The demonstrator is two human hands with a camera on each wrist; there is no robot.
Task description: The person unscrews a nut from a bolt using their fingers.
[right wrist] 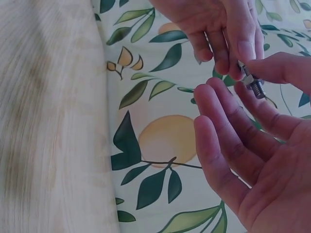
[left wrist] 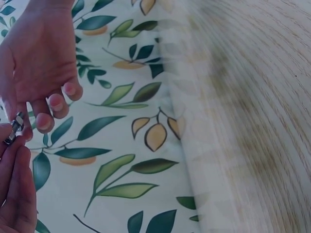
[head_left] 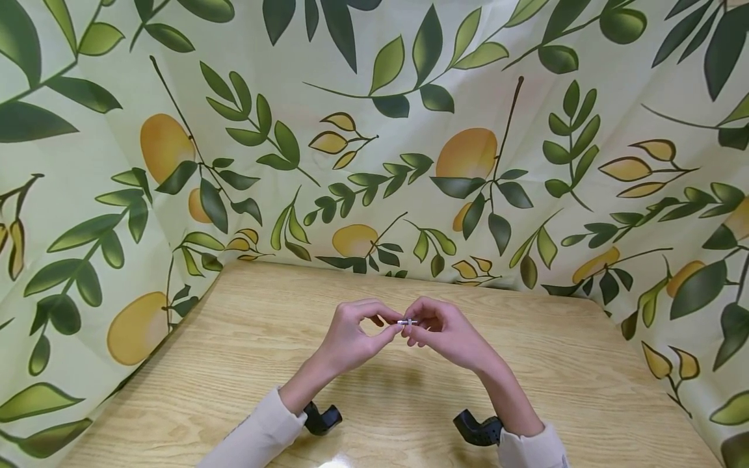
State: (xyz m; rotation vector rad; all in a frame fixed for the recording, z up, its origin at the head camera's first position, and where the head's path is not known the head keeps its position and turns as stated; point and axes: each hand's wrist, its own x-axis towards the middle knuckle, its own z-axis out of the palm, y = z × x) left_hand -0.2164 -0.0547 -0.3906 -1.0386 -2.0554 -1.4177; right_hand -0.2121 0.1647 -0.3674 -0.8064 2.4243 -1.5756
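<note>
A small silver bolt (head_left: pixel 406 322) with a nut (right wrist: pixel 249 80) on it is held between both hands, above the wooden table. My left hand (head_left: pixel 361 333) pinches one end of the bolt with thumb and index finger. From the other side my right hand (head_left: pixel 449 333) has its thumb and index finger on the nut, and the threaded end sticks out past them in the right wrist view. The other right fingers (right wrist: pixel 221 138) are loosely bent, apart from the metal. In the left wrist view the fingertips partly hide the bolt (left wrist: pixel 15 127).
The light wooden table (head_left: pixel 246 364) spreads beneath both hands. A cloth printed with leaves and fruit (head_left: pixel 363 149) hangs behind the table and along its sides. Black wrist mounts (head_left: pixel 323 419) are strapped at both cuffs, low over the tabletop.
</note>
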